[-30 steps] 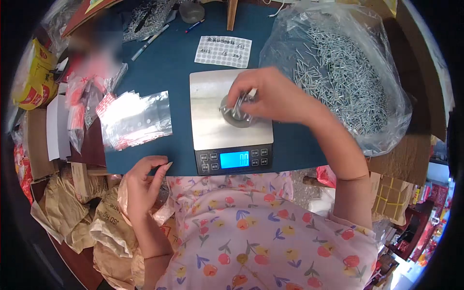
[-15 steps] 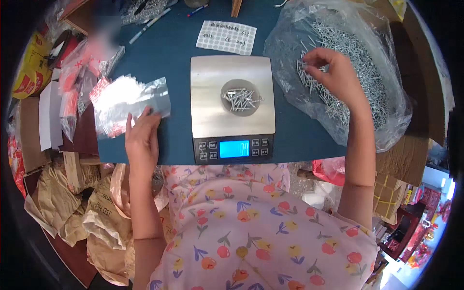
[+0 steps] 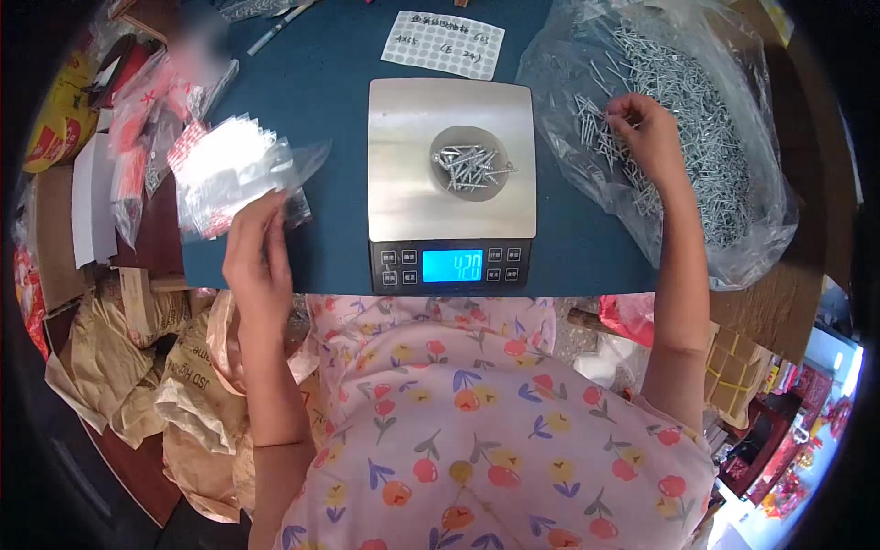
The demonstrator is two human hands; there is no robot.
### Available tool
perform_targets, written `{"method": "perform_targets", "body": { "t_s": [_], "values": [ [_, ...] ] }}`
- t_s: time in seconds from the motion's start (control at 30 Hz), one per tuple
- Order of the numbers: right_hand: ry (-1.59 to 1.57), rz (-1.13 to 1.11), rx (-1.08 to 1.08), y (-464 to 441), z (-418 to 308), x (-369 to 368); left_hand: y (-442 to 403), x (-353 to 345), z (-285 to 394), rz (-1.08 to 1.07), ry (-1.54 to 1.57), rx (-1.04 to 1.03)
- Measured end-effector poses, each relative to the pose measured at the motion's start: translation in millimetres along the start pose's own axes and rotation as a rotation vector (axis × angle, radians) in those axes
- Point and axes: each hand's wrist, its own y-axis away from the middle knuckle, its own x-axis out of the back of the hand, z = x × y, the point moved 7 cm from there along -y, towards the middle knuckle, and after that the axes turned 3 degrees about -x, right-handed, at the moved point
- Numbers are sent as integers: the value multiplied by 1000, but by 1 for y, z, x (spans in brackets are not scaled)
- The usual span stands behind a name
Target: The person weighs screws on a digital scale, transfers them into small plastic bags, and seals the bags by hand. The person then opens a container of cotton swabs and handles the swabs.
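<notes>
left hand [image 3: 257,249] had pinched up a baggie [image 3: 313,163] left of the scale [image 3: 396,174]; right hand [image 3: 654,145] pinched at many screws [image 3: 701,137] right of it; its cup [image 3: 467,134] held some.

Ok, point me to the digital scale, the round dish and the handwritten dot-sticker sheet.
Digital scale [image 3: 403,197]: head view, bare steel weighing plate.
Round dish [image 3: 469,136]: head view, bare inside near the far rim.
Handwritten dot-sticker sheet [image 3: 442,46]: head view, middle of the sheet.
</notes>
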Motion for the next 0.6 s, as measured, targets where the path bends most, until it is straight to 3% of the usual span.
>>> {"method": "perform_targets", "body": {
  "t_s": [0.17, 0.27, 0.3, 0.37, 0.47, 0.53, 0.6],
  "values": [
    [-71, 53, -2, 4, 2, 13, -5, 23, 20, 104, 6, -20],
    [14, 99, 74, 4, -3, 17, 3, 30, 25, 49, 99, -18],
    [34, 114, 103, 4, -8, 18, 12, 30, 17, 73, 203, 127],
    [72, 139, 159, 7, -22, 18, 9, 30, 40, -47, 301, 97],
    [-7, 59, 191, 16, -52, 14, 9, 18, 68, -159, 392, -1],
    [-245, -173, 186, 37, -97, 11, 5, 8, 96, -247, 444, -145],
    [-467, -473, 509, 73, -151, 5, -2, -3, 125, -354, 557, -279]
  ]
}}
